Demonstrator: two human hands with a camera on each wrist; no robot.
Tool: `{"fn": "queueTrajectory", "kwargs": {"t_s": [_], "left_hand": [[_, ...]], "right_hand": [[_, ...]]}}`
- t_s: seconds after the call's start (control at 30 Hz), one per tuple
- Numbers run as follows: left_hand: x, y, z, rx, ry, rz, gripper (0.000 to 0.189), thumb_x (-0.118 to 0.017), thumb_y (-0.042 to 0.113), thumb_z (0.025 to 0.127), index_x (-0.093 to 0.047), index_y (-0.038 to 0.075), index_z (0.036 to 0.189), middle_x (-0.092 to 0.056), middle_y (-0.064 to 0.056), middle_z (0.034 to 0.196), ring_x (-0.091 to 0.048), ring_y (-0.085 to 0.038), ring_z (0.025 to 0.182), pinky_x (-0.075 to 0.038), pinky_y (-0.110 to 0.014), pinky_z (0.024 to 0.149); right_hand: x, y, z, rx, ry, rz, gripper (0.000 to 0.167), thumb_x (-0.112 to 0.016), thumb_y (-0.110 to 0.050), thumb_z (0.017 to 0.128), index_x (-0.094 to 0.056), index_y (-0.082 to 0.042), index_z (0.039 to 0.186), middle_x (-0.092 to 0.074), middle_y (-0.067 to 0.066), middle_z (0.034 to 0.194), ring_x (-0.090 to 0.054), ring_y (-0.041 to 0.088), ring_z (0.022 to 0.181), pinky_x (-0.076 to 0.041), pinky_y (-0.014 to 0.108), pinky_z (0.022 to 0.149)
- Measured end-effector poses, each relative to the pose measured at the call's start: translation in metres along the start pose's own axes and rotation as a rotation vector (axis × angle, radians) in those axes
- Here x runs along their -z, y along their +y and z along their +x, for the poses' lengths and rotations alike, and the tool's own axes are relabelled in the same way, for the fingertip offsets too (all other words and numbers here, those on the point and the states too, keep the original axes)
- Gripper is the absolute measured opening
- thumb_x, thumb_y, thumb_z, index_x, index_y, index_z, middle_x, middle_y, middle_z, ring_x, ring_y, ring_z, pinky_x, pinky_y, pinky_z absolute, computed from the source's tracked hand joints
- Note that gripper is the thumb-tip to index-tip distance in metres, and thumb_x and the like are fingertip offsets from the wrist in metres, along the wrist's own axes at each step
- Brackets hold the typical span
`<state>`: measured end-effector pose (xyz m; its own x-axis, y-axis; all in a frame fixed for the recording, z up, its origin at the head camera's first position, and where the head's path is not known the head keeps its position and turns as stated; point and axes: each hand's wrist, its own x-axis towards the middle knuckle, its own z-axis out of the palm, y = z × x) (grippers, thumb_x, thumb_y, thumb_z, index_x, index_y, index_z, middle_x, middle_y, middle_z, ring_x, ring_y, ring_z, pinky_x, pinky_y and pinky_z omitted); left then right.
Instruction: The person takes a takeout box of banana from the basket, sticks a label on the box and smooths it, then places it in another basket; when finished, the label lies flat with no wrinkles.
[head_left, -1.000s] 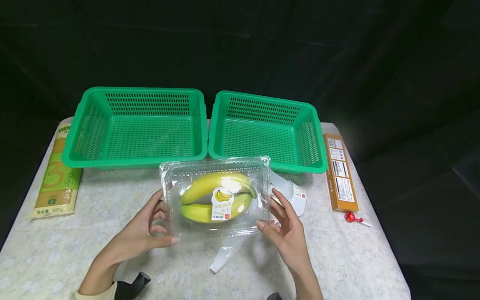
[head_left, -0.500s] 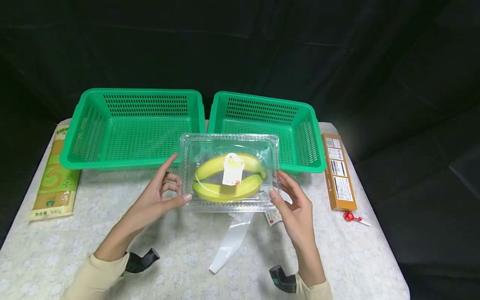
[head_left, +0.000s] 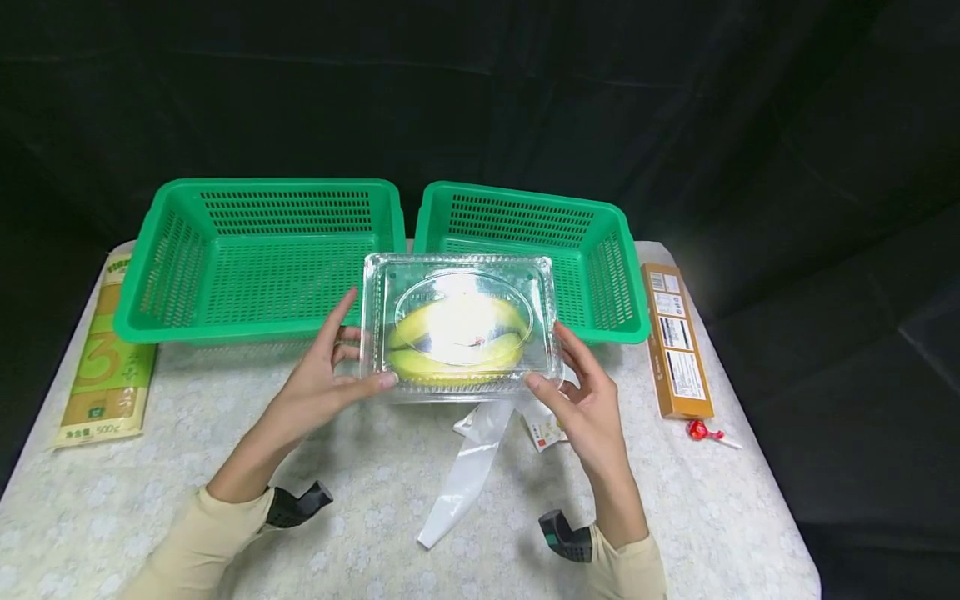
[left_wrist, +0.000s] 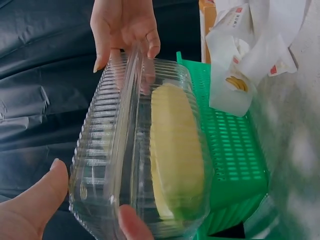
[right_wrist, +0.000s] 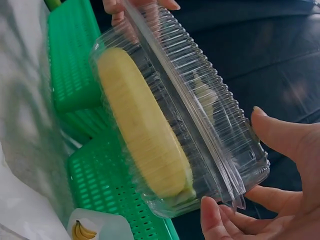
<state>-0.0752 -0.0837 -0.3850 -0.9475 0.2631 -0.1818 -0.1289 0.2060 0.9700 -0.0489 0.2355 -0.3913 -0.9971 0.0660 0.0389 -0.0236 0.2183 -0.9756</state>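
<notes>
Both hands hold a clear plastic clamshell box [head_left: 378, 308] in the air, in front of the green baskets. Two yellow bananas [head_left: 420, 329] lie inside it. A bright glare on the lid hides the label in the head view. My left hand [head_left: 318, 379] grips the box's left end, thumb at its near corner. Thumb and fingers of my right hand [head_left: 588, 400] pinch the right end. The right wrist view shows a banana [right_wrist: 145, 125] through the ribbed side and the joined rim [right_wrist: 182, 107] of lid and base.
A left green basket [head_left: 262, 333] and a right green basket [head_left: 633, 275] stand at the back. A yellow noodle packet [head_left: 101, 367] lies at left; an orange box [head_left: 678, 350] and red lollipop [head_left: 697, 430] at right. A white strip [head_left: 457, 496] lies below the hands.
Both hands have raised the banana box and carried it away from the body and slightly right, over the right basket's front edge in view. The lid's glare now covers the label.
</notes>
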Motion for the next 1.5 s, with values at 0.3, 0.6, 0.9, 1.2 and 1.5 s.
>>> {"fn": "queueTrajectory", "kwargs": {"t_s": [0.3, 0.6, 0.9, 1.2, 1.5], "left_hand": [[-0.005, 0.005, 0.003, -0.036, 0.020, -0.017, 0.108, -0.084, 0.014, 0.083, -0.014, 0.046, 0.158, -0.032, -0.013, 0.151, -0.041, -0.030, 0.126, -0.055, -0.026, 0.070], [-0.018, 0.009, 0.013, -0.142, 0.142, 0.202, 0.103, -0.085, 0.014, 0.080, -0.024, 0.033, 0.160, -0.038, -0.016, 0.147, -0.043, -0.030, 0.121, -0.053, -0.029, 0.077], [-0.022, 0.016, 0.023, -0.135, 0.163, 0.345, 0.107, -0.085, 0.024, 0.081, -0.016, 0.030, 0.162, -0.020, -0.010, 0.166, -0.027, -0.035, 0.151, -0.032, -0.068, 0.114], [-0.020, 0.019, 0.036, -0.128, 0.061, 0.357, 0.114, -0.085, 0.027, 0.082, -0.004, 0.035, 0.162, -0.006, 0.001, 0.171, -0.012, -0.033, 0.158, -0.028, -0.064, 0.120], [-0.022, 0.019, 0.050, -0.229, 0.022, 0.299, 0.105, -0.083, 0.024, 0.084, -0.014, 0.043, 0.159, -0.009, 0.002, 0.171, -0.015, -0.030, 0.157, -0.037, -0.061, 0.116]], "right_hand": [[0.002, -0.003, 0.002, -0.036, -0.023, -0.037, 0.090, -0.079, 0.003, 0.081, -0.037, -0.021, 0.156, -0.030, -0.004, 0.164, -0.031, 0.021, 0.148, -0.045, 0.028, 0.104], [-0.002, -0.005, 0.010, 0.059, -0.044, -0.201, 0.110, -0.084, 0.009, 0.073, -0.028, -0.028, 0.159, -0.024, -0.004, 0.166, -0.036, 0.024, 0.145, -0.050, 0.035, 0.100], [0.004, -0.010, 0.018, 0.117, -0.093, -0.363, 0.089, -0.084, 0.000, 0.078, -0.041, -0.017, 0.154, -0.023, 0.002, 0.168, -0.031, 0.032, 0.151, -0.054, 0.056, 0.100], [0.017, -0.018, 0.031, 0.108, -0.142, -0.461, 0.086, -0.084, -0.009, 0.081, -0.040, -0.020, 0.155, -0.025, 0.005, 0.167, -0.040, 0.036, 0.145, -0.053, 0.056, 0.101], [0.028, -0.022, 0.047, 0.079, -0.173, -0.489, 0.083, -0.084, -0.013, 0.082, -0.041, -0.019, 0.154, -0.034, 0.005, 0.163, -0.045, 0.035, 0.139, -0.051, 0.056, 0.102]]}}
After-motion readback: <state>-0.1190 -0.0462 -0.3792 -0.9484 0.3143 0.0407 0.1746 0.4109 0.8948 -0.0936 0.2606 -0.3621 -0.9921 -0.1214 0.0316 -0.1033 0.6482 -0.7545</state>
